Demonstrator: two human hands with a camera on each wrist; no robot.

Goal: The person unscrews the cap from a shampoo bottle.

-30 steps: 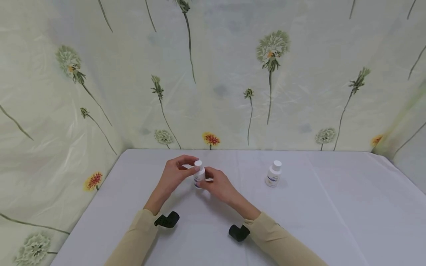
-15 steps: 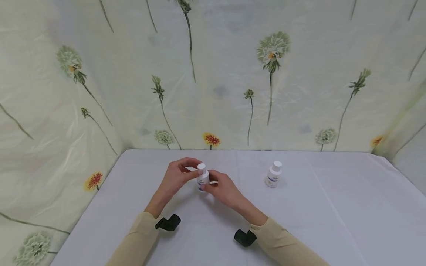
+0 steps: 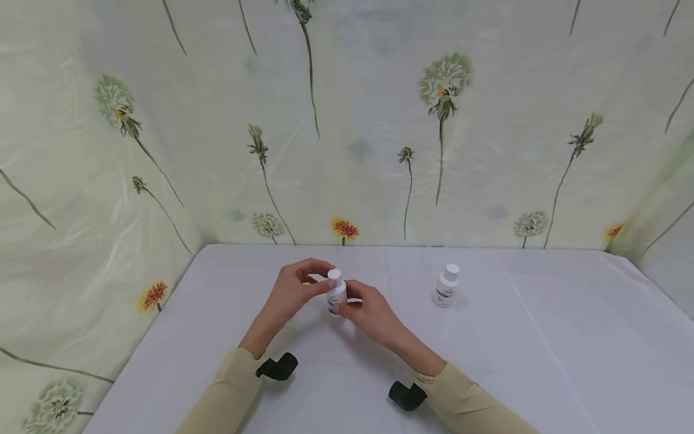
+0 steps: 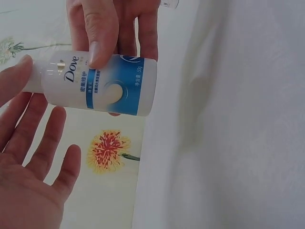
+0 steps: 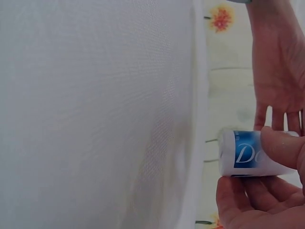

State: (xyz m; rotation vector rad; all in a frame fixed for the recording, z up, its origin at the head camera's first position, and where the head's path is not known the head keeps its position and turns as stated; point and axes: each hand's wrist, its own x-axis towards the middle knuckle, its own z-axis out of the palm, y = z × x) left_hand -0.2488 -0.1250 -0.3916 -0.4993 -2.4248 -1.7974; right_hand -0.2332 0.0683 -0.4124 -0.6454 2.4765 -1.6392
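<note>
Both my hands are on a small white Dove bottle (image 3: pixel 337 295) with a blue-and-white label, held upright in front of me. My left hand (image 3: pixel 290 293) pinches its white cap between thumb and fingers. Around the body, my right hand (image 3: pixel 378 314) grips with the thumb in front and the fingers behind. The left wrist view shows the label on the bottle (image 4: pixel 121 90) and the left hand's (image 4: pixel 31 191) spread lower fingers. In the right wrist view, wall cloth shows between the base of the bottle (image 5: pixel 228 152) and the table, so it looks raised.
A second, similar white bottle (image 3: pixel 446 286) stands upright on the table to the right. White cloth covers the table (image 3: pixel 515 355). Flower-printed sheeting (image 3: pixel 358 120) hangs behind and at the sides. Black wrist mounts (image 3: pixel 278 366) stick out by both sleeves.
Both hands have shifted slightly right and nearer to me, carrying the bottle with them. The left hand stays on the cap, the right on the body. The second bottle has not moved.
</note>
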